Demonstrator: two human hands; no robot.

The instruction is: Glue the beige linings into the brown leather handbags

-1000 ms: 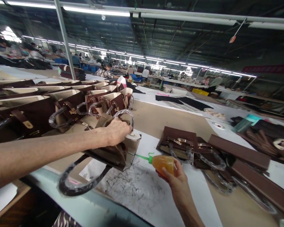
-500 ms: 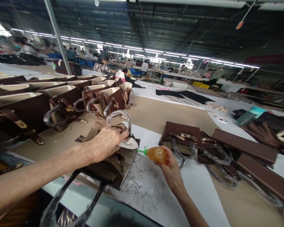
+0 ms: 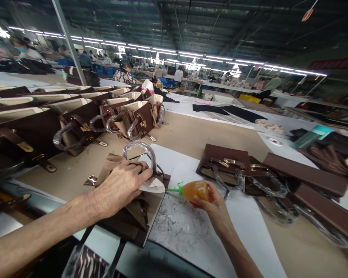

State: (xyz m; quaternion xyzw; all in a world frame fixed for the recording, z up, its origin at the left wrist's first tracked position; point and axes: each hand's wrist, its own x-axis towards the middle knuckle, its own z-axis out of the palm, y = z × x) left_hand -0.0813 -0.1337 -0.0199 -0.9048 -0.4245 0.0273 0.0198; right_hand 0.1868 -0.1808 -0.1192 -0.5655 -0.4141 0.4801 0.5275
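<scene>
A brown handbag (image 3: 133, 220) lies at the table's front edge, one plastic-wrapped handle arching up at its far side and another hanging over the edge. My left hand (image 3: 123, 185) is closed on the bag's upper part, with a white flap (image 3: 154, 186) sticking out beside the fingers. In my right hand (image 3: 213, 200) is a squeeze bottle (image 3: 193, 192) of amber liquid, gripped around its body. Its thin green nozzle points left, with the tip at the bag's right edge; whether it touches is too small to tell.
Rows of open brown handbags (image 3: 84, 112) stand at the left. To the right lie a flat brown handbag (image 3: 224, 160) and long brown pieces (image 3: 306, 172). Farther back are black pieces (image 3: 229, 112) and a teal-lidded container (image 3: 313, 137). Several people work in the background.
The left hand and the bag have shifted slightly left and toward me. The bottle has moved slightly right, its nozzle still at the bag's edge. The camera view has tilted a little.
</scene>
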